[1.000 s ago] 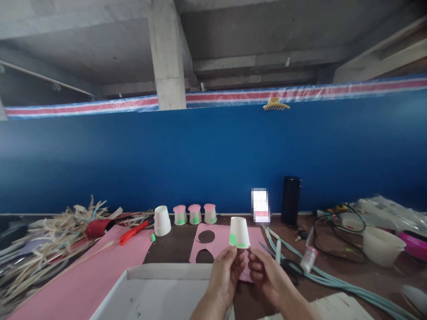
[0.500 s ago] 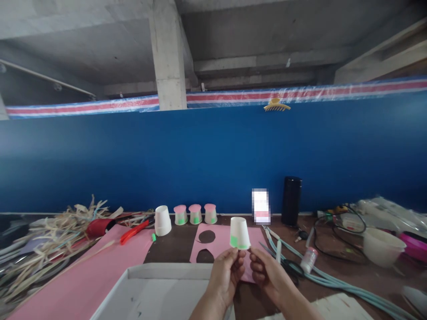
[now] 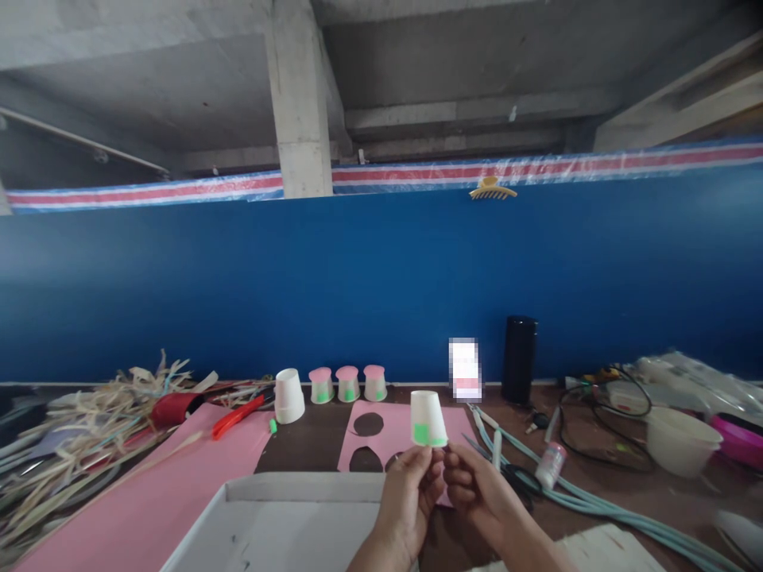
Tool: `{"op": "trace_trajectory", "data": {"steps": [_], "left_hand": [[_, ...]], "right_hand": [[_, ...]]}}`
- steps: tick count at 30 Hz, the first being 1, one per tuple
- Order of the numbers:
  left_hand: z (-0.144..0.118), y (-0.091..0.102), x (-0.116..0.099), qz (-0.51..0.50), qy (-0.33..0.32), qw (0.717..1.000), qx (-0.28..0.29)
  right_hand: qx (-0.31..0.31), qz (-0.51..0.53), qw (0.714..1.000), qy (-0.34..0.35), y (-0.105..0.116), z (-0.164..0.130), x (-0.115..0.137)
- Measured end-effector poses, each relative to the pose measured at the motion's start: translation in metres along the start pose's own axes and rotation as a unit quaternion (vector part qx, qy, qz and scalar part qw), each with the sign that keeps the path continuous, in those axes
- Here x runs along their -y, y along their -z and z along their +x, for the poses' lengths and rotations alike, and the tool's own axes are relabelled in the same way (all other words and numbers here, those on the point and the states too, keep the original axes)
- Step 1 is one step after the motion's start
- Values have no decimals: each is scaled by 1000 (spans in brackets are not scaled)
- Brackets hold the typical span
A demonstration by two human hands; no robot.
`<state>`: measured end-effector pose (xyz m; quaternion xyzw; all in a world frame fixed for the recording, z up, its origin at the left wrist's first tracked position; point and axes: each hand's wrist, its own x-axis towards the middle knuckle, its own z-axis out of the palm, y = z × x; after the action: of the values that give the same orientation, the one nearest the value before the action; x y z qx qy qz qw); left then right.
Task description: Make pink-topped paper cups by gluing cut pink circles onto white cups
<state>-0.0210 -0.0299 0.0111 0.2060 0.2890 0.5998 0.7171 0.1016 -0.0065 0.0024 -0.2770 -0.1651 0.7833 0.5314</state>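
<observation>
Left hand (image 3: 410,488) and right hand (image 3: 475,483) pinch the upside-down cup (image 3: 425,415) by its rim (image 3: 438,442), held short of the far edge of the tabletop (image 3: 298,446)! Rim work, it seems; next calls for a light touch.

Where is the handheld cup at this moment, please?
In the head view, the cup is low, just right of centre, held by the left hand and right hand, in front of the holed pink sheet.

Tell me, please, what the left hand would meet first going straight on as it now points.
The left hand would first meet the green-marked white cup held at its fingers; beyond that, perhaps the pink sheet with holes, though depth is unclear.
</observation>
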Motion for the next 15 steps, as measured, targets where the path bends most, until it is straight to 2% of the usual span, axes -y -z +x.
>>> {"op": "trace_trajectory", "data": {"steps": [8,15], "left_hand": [[-1,-5,-4,-163,-2,986,-33],[1,-3,-6,-175,-8,984,-27]], "right_hand": [[21,47,997,-63,-8,-7,1],[32,-4,996,-89,-14,-10,-9]]}}
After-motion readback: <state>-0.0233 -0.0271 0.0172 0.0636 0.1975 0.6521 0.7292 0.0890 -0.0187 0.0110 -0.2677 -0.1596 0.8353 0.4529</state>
